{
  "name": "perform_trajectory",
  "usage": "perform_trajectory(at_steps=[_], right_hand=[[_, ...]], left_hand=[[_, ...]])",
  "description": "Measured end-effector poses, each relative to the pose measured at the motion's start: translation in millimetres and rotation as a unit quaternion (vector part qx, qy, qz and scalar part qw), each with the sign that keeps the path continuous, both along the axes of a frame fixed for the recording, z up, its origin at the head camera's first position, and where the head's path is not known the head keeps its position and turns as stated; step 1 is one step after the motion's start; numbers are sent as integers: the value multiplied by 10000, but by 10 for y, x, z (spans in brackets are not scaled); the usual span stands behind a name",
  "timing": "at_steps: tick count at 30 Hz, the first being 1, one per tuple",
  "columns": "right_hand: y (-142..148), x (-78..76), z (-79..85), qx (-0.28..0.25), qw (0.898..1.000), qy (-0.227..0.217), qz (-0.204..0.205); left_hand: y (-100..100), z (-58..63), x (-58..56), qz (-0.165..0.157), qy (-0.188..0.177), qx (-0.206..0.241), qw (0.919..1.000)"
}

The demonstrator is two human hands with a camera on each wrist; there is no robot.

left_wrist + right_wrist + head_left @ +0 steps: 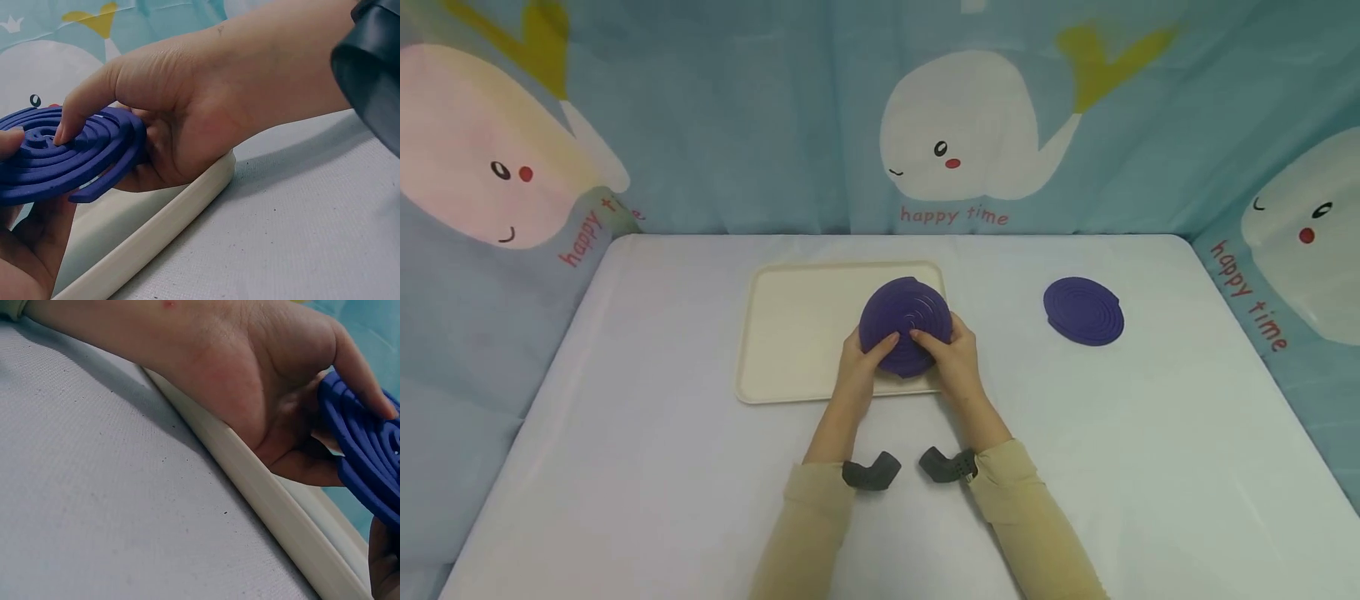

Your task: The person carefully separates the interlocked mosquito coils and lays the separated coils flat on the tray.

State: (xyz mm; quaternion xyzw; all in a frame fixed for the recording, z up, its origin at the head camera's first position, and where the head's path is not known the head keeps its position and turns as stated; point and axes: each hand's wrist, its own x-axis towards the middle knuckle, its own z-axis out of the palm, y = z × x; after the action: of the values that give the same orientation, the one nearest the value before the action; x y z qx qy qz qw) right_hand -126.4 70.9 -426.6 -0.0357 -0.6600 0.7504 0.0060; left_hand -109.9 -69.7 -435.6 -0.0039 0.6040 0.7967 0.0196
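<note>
My two hands hold a purple spiral mosquito coil (904, 312) over the right part of a cream tray (797, 333). The left hand (857, 371) grips the coil's left side, its thumb pressing near the centre and the fingers underneath. From the other side the right hand (957, 360) grips it the same way, with the thumb tip close to the left one. In the left wrist view the coil (94, 153) shows its wound rings and a loose outer end. The right wrist view has the coil (356, 425) partly cut off at the frame's edge.
A second purple mosquito coil (1084, 312) lies flat on the white table (1150, 458), right of the tray. Behind the table hangs a blue curtain (760, 125) with whale prints. Dark camera mounts (872, 472) sit at both wrists.
</note>
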Motion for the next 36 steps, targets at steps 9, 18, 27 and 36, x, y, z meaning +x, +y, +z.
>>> perform_trajectory(at_steps=[9,18,27,36], right_hand=[[-30,-3,-37,286,9994,12,-176],[-28,-35,-42,133,9999,-21,-35],[7,-39,-38,-263,9996,23,106],[16,-45,-56,-1873,9779,-264,891]], left_hand=[[-21,-13,32,-266,141,-25,9995],[-34,-10,14,-161,103,57,9998],[-10,1,-8,-279,96,158,9994],[-20,20,-26,186,-431,968,9942]])
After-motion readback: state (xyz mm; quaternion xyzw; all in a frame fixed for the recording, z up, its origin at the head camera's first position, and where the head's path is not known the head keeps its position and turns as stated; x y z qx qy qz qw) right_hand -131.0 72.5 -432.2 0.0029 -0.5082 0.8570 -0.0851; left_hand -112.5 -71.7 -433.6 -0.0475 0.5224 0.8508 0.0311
